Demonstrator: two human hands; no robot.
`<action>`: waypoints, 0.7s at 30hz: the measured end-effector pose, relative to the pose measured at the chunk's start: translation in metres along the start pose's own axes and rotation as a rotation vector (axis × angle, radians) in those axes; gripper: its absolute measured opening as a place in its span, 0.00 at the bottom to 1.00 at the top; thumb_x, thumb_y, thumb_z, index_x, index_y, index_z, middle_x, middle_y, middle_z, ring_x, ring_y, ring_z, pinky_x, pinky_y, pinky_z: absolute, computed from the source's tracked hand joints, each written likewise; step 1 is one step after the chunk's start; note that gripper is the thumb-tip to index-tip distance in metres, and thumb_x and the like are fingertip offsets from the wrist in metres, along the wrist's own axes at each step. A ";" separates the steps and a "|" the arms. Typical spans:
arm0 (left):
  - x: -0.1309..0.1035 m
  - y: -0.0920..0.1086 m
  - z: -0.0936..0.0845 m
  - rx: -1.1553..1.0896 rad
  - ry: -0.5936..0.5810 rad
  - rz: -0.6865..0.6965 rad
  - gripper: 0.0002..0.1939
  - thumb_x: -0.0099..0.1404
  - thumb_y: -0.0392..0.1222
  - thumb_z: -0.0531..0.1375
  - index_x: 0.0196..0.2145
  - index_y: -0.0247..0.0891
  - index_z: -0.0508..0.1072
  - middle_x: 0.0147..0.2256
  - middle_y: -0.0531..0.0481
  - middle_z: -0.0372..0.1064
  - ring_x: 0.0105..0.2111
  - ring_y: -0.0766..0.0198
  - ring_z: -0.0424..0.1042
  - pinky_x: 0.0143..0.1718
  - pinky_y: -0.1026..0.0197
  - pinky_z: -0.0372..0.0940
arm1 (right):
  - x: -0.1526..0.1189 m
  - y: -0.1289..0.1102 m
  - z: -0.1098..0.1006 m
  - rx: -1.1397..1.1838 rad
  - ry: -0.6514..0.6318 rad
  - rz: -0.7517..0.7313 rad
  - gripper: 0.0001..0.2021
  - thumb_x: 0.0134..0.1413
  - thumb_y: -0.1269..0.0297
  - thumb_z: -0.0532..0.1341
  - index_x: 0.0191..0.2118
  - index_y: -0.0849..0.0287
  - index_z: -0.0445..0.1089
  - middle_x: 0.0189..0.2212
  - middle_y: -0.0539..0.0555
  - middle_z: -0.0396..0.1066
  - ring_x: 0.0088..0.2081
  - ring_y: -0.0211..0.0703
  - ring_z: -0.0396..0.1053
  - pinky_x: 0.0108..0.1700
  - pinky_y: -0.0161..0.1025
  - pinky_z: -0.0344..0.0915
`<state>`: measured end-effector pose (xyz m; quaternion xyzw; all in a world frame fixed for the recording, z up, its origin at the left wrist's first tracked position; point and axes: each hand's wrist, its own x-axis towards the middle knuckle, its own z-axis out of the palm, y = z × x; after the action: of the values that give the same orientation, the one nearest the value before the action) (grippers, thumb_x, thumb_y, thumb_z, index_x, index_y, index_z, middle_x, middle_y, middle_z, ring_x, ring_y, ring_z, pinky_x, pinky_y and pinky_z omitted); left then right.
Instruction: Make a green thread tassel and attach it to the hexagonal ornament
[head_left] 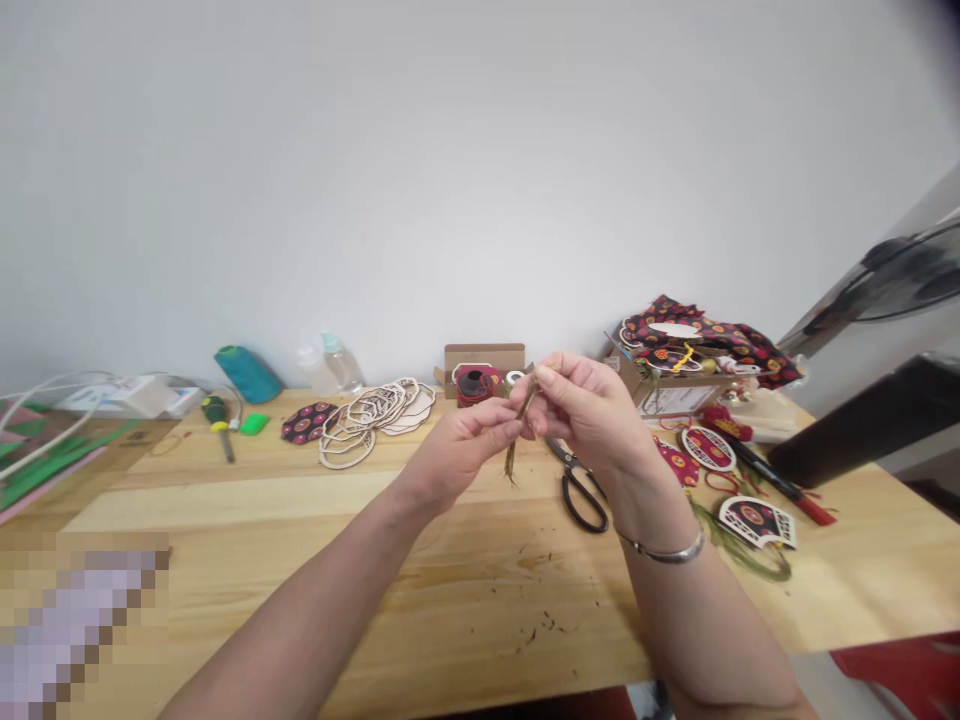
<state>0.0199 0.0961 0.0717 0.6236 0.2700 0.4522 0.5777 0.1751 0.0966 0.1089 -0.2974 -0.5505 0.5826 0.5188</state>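
Pale wood worktop [247, 520] against a plain white wall [450, 150] (no readable labels). Left hand [457, 450] and right hand [592, 410] both pinch a small tassel [517, 425] above the worktop's middle, scissors [581, 485] just beside.

I see both hands raised above the light wooden tabletop [465, 600]. My left hand [461, 450] and right hand [592, 410] pinch a thin olive-brown tassel of threads [517, 420] between the fingertips, its frayed end hanging down. Black-handled scissors [581, 490] lie at 4 o'clock from the tassel. A pile of pale wooden cut-out frames [375, 415] lies at 9 o'clock.
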 end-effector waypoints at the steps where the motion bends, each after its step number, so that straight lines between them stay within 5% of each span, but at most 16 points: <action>1: 0.000 0.001 0.000 0.028 -0.011 0.002 0.08 0.61 0.43 0.61 0.31 0.37 0.78 0.40 0.47 0.72 0.45 0.60 0.66 0.51 0.58 0.56 | 0.000 -0.001 0.000 0.009 0.011 -0.006 0.13 0.49 0.55 0.63 0.27 0.60 0.66 0.17 0.49 0.68 0.17 0.30 0.61 0.18 0.30 0.52; 16: 0.004 -0.010 -0.004 0.357 -0.088 -0.034 0.07 0.60 0.42 0.61 0.30 0.42 0.80 0.41 0.47 0.66 0.42 0.60 0.66 0.43 0.58 0.61 | -0.003 -0.007 -0.009 -0.083 0.197 -0.085 0.10 0.48 0.60 0.64 0.27 0.58 0.63 0.21 0.46 0.66 0.18 0.28 0.59 0.18 0.29 0.54; 21: 0.003 0.008 -0.007 0.444 0.167 0.005 0.20 0.54 0.38 0.65 0.47 0.46 0.76 0.49 0.46 0.64 0.44 0.58 0.65 0.39 0.61 0.61 | 0.002 -0.002 -0.016 -0.123 0.208 -0.148 0.10 0.49 0.60 0.64 0.27 0.58 0.64 0.20 0.47 0.66 0.18 0.28 0.60 0.17 0.29 0.53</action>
<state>0.0139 0.1009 0.0793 0.6965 0.4080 0.4332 0.4010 0.1894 0.1036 0.1079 -0.3460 -0.5488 0.4737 0.5955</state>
